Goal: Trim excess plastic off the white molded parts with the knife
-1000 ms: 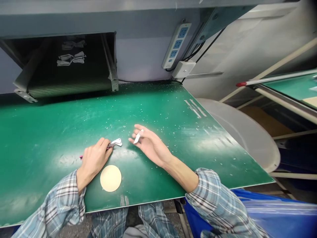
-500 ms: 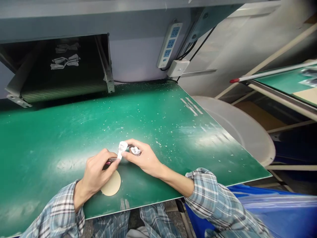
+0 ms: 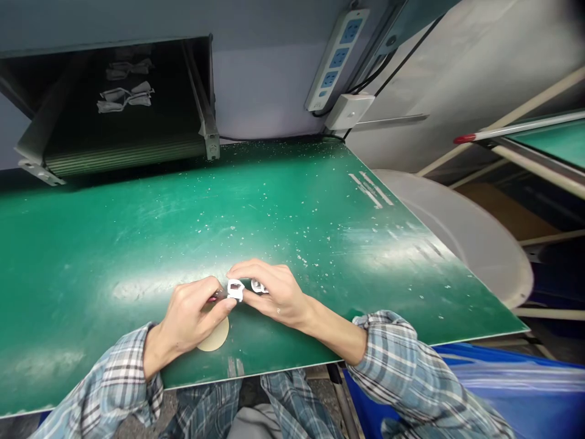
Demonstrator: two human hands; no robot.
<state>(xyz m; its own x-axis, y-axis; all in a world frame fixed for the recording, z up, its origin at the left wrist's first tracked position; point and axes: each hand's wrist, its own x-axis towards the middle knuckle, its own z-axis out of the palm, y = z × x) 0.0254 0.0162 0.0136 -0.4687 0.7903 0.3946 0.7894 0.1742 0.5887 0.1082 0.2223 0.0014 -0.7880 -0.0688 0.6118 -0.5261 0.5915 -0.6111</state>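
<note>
Both hands meet low over the green table. My right hand pinches a small white plastic piece between thumb and fingers; a second white bit shows beside its fingertips. My left hand is closed round a thin tool with a red-pink handle, its tip touching the white piece. A round beige disc lies on the table, partly hidden under my left hand.
A dark conveyor opening with white pieces on its belt sits at the back left. A power strip hangs on the back wall. A large pale round basin stands off the table's right edge, blue plastic below.
My right hand came in from the right with a white piece and joined my left hand. Both hands have drawn closer to the front edge, over the beige disc.
</note>
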